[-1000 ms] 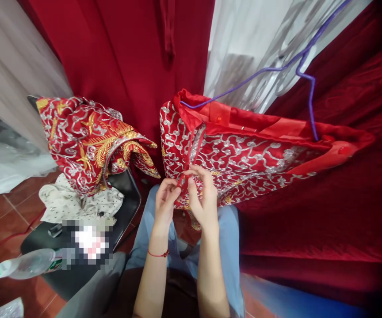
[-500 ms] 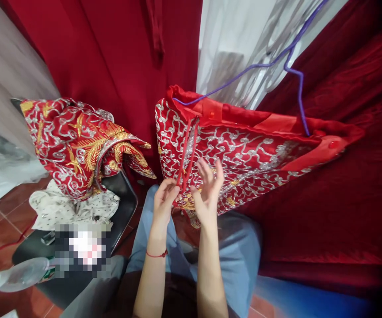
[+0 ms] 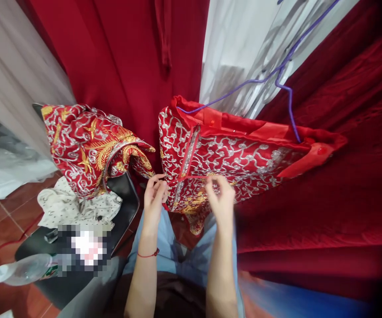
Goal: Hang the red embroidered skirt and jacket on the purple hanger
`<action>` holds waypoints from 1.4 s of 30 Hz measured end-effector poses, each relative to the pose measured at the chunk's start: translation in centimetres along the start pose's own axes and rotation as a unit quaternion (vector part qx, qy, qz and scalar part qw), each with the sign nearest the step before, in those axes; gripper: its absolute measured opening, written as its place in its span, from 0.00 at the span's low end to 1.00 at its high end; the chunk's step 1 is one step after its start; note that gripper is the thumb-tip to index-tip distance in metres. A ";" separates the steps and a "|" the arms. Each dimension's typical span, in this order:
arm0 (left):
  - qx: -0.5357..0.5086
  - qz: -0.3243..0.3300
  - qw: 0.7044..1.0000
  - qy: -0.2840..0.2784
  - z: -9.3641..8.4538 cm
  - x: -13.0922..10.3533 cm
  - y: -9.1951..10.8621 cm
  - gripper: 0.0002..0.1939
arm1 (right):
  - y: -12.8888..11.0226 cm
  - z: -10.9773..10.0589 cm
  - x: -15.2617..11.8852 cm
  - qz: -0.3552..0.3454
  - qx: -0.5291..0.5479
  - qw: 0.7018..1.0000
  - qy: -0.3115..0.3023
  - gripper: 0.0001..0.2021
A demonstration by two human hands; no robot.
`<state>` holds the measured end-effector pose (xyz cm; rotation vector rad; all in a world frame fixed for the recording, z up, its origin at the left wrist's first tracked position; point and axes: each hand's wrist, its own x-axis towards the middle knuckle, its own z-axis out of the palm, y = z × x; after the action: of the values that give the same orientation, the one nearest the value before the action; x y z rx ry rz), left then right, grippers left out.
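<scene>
Red curtain (image 3: 134,57), ribbon (image 3: 196,177) between fingers (image 3: 211,180).

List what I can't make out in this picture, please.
All in the head view:
- Item on the chair: pixelated.
- Bottle label: partly pixelated.
- Hanger hook: cut off by top edge.
- Ribbon ends: hidden by left hand and right hand.

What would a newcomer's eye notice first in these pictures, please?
Most striking is the red garment with silver swirls, on a purple hanger just ahead. In front of it, a thin red tie stretches between the left hand and the right hand. To the left, a second red piece, with gold embroidery too, drapes over a black chair.
</scene>
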<state>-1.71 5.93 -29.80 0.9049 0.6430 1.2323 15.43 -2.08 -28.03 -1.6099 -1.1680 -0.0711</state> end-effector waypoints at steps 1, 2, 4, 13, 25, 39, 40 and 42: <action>0.010 0.014 1.000 0.003 -0.1 0.0 0.8 0.18 | 0.4 -0.9 0.3 0.006 -0.008 0.998 0.056 0.06; 0.022 0.036 0.999 0.008 -0.1 0.0 1.6 0.18 | 0.8 -1.9 0.6 0.016 -0.014 0.993 0.117 0.06; 0.052 0.095 0.994 0.024 -0.1 0.0 3.4 0.16 | 1.1 -3.7 1.1 0.041 -0.023 0.972 0.232 0.08; 0.133 0.394 0.897 0.149 0.8 4.5 9.8 0.10 | 2.9 -10.6 3.6 0.007 -0.087 0.857 0.508 0.08; 0.377 0.413 0.819 0.125 1.7 4.2 9.2 0.07 | 0.7 -6.7 3.7 0.054 -0.056 0.948 0.309 0.09; 0.526 0.378 0.753 -0.122 13.7 11.5 9.3 0.08 | -6.1 1.4 15.5 -0.123 -0.060 0.988 -0.072 0.13; 0.525 0.379 0.753 -0.120 14.0 12.1 9.3 0.07 | -6.1 1.4 15.9 -0.119 -0.063 0.988 -0.070 0.11; 0.528 0.373 0.754 -0.119 14.3 12.8 9.3 0.07 | -6.1 1.3 16.4 -0.102 -0.073 0.990 -0.061 0.06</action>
<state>8.36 15.76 -13.79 2.4217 0.7972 1.3579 18.89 8.86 -14.75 -1.6350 -1.4486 -0.1969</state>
